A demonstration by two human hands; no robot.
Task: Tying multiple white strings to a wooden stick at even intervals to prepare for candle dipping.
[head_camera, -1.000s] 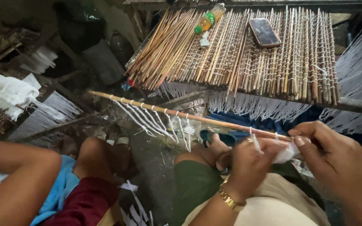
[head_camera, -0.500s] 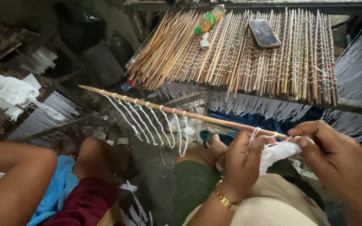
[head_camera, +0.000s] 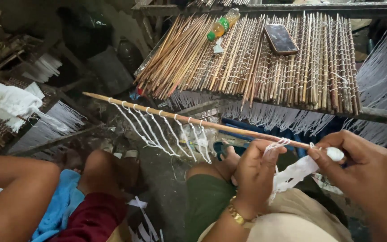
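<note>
A long thin wooden stick (head_camera: 211, 124) runs from upper left down to my hands, with several white string loops (head_camera: 166, 134) hanging from it. My left hand (head_camera: 255, 175), a gold bracelet on its wrist, grips the stick's near part and holds white string looped over its fingers. My right hand (head_camera: 364, 175) pinches the stick's near end together with a bundle of white string (head_camera: 297, 171) that stretches between both hands.
A mat of tied sticks (head_camera: 319, 67) on a frame lies ahead, with loose sticks (head_camera: 175, 54), a plastic bottle (head_camera: 222, 24) and a phone (head_camera: 281, 39) on it. Another person's arm and knee (head_camera: 19, 192) sit at lower left. White cloth (head_camera: 10, 101) lies left.
The stick has swung slightly, its far tip moving left and up. White string has been pulled out between my hands and looped over my left fingers.
</note>
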